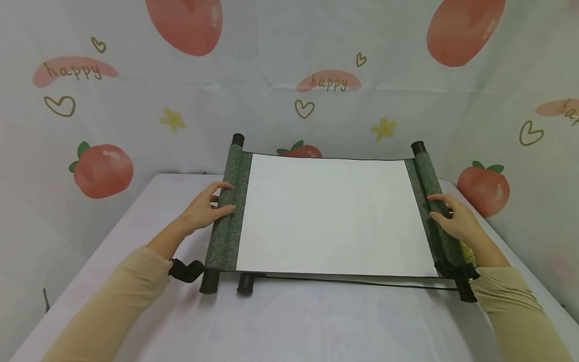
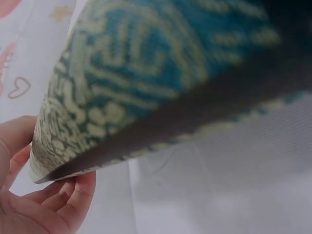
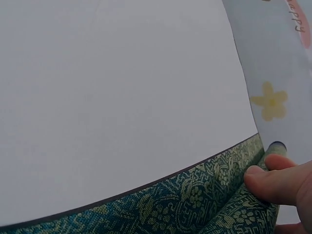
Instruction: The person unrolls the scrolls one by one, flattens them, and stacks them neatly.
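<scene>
A hanging scroll (image 1: 334, 216) with a blank white face is spread between both hands, its sides bordered in green patterned brocade (image 3: 195, 195). My left hand (image 1: 203, 208) grips the left brocade edge, thumb on top. In the left wrist view its fingers curl beneath the cloth (image 2: 112, 73). On the opposite side my right hand (image 1: 459, 221) pinches the right rolled edge, the thumb lying over the brocade in the right wrist view. Dark roller knobs (image 1: 209, 281) stick out at the corners. Below the near edge another dark knob (image 1: 246, 284) shows, with most of its roller hidden under the sheet.
The scroll lies over a table with a white cloth (image 1: 344, 327). Behind it hangs a pale backdrop (image 1: 258, 105) printed with fruit, hearts and flowers. A yellow-green patch (image 1: 468, 253) peeks out beside the right roller. Black straps (image 1: 457, 271) circle the wrists.
</scene>
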Demonstrator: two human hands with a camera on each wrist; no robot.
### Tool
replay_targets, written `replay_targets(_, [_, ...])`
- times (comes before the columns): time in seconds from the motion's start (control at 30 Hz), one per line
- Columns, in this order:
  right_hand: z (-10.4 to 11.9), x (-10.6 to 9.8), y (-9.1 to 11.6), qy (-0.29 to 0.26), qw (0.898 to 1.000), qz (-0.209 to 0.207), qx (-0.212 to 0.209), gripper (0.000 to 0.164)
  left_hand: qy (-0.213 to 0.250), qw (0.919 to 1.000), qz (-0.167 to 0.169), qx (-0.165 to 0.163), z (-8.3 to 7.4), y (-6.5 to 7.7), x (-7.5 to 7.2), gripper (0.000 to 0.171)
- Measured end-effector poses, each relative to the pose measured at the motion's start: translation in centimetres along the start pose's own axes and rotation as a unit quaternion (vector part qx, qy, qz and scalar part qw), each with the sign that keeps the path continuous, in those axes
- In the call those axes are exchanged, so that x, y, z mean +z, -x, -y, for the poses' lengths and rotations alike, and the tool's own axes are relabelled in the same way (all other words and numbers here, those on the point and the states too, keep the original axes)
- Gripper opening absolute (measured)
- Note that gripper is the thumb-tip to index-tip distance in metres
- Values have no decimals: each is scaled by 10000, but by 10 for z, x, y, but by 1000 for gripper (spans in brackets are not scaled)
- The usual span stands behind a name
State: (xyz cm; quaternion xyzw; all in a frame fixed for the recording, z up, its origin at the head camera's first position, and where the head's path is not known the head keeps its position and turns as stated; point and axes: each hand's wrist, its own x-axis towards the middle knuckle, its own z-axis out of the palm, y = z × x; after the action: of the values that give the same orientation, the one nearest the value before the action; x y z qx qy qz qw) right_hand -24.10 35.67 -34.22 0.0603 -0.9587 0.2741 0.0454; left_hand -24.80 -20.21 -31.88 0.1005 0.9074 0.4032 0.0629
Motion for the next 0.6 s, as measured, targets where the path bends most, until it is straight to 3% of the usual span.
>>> replay_targets(0.6, [-17,7,-4,166,9994,276,112,42,239,9987,388,-217,13,-19,15,56])
